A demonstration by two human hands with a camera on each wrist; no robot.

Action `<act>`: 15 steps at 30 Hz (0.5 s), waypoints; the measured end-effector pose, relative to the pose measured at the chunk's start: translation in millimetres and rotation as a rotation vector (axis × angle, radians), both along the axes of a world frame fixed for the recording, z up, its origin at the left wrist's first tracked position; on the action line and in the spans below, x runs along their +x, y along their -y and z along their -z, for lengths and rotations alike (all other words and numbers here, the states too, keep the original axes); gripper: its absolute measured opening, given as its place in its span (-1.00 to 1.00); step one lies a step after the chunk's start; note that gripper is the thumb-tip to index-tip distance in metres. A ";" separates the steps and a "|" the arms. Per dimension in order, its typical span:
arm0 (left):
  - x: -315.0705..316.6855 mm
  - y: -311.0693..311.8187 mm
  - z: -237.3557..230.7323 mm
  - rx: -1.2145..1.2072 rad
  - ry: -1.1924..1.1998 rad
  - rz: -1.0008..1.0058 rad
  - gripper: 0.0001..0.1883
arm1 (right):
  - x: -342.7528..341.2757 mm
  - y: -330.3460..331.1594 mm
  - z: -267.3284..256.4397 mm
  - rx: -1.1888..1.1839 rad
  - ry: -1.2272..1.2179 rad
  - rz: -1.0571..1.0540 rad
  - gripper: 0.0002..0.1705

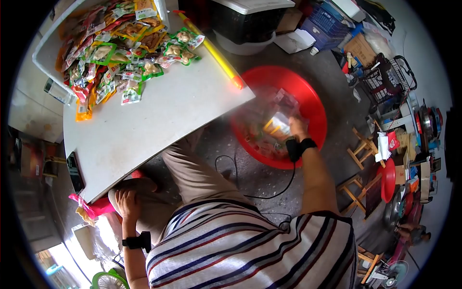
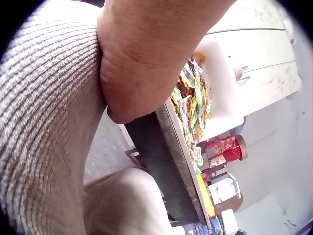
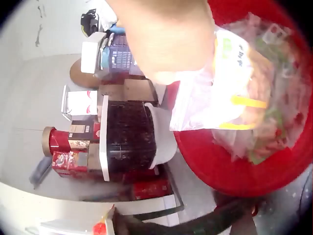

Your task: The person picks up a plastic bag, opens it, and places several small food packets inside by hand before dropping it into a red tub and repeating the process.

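My right hand (image 1: pixel 298 128) grips a clear plastic food packet (image 3: pixel 239 83) with white and yellow print at one edge. The packet is over a large red basin (image 1: pixel 315 101), in which several other clear packets (image 3: pixel 288 54) lie, some showing green. On my knee, beside the table's near edge, rests my left hand (image 1: pixel 128 204), holding nothing. In the left wrist view that hand (image 2: pixel 132 98) is seen from the heel, its fingers mostly hidden.
A white table (image 1: pixel 144 130) carries a white box (image 1: pixel 43 58) spilling colourful snack packets (image 1: pixel 120 48), a yellow tube (image 1: pixel 216 55) and a phone (image 1: pixel 74 171). Behind the basin stands a black tub (image 1: pixel 245 21). Wooden stools (image 1: pixel 363 147) are at the right; a cable (image 1: pixel 269 197) crosses the floor.
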State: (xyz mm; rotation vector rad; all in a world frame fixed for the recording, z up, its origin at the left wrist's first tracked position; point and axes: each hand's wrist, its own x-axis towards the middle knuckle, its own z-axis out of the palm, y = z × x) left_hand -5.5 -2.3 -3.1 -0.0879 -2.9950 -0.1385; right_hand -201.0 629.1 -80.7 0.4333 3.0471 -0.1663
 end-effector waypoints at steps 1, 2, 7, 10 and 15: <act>0.7 -0.3 1.0 -0.002 0.007 -0.005 -0.80 | -14.8 -23.6 6.5 -0.094 -0.011 0.049 -0.80; 1.8 0.9 2.3 -0.005 0.014 -0.009 -0.81 | -22.2 -35.5 -9.2 0.020 -0.019 0.024 -0.80; 0.4 -3.2 -0.9 -0.011 -0.015 -0.005 -0.83 | 0.1 -78.8 -92.3 0.460 -0.207 0.101 -0.80; 0.3 -5.5 -0.7 -0.017 -0.013 -0.019 -0.84 | 31.1 -115.4 -66.9 0.460 -0.246 0.365 -0.78; -0.3 -0.6 5.7 -0.029 -0.018 0.002 -0.83 | 63.1 -128.9 7.2 0.114 0.082 0.482 -0.78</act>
